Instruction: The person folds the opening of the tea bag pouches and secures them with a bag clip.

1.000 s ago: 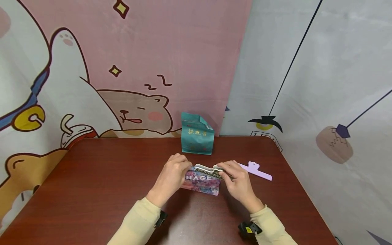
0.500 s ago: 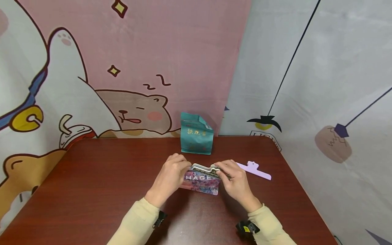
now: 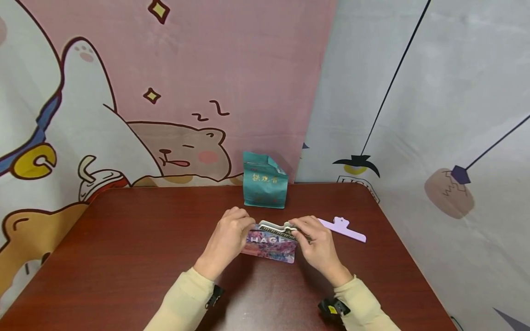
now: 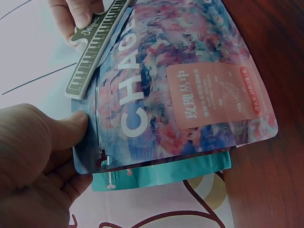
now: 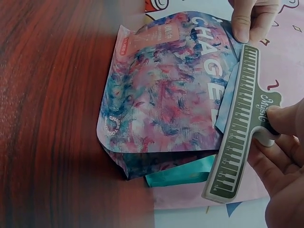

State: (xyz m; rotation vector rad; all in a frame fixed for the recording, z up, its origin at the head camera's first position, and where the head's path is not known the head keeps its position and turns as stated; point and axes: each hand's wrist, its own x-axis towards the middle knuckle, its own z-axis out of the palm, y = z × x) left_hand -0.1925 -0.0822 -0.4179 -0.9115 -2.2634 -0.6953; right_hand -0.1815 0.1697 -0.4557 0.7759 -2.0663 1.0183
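Note:
A pink-and-blue marbled pouch [image 3: 270,244] marked "CHAGE" stands upright on the dark red table [image 3: 124,257]. My left hand [image 3: 227,236] pinches its top left corner, the thumb [image 4: 66,128] pressed on the seal of the pouch [image 4: 180,95]. My right hand [image 3: 314,243] pinches the tab of an olive-green sealing clip [image 3: 278,228] printed with piano keys. The clip [image 5: 240,128] lies along the top edge of the pouch [image 5: 161,95], the same clip [image 4: 92,45] showing at the left wrist view's top.
A teal pouch [image 3: 265,180] stands behind, near the table's far edge by the cartoon backdrop. A lilac sealing clip [image 3: 342,229] lies flat on the table to the right of my right hand.
Both hands, the pouch and the clip stay almost still; the whole view has drifted slightly left.

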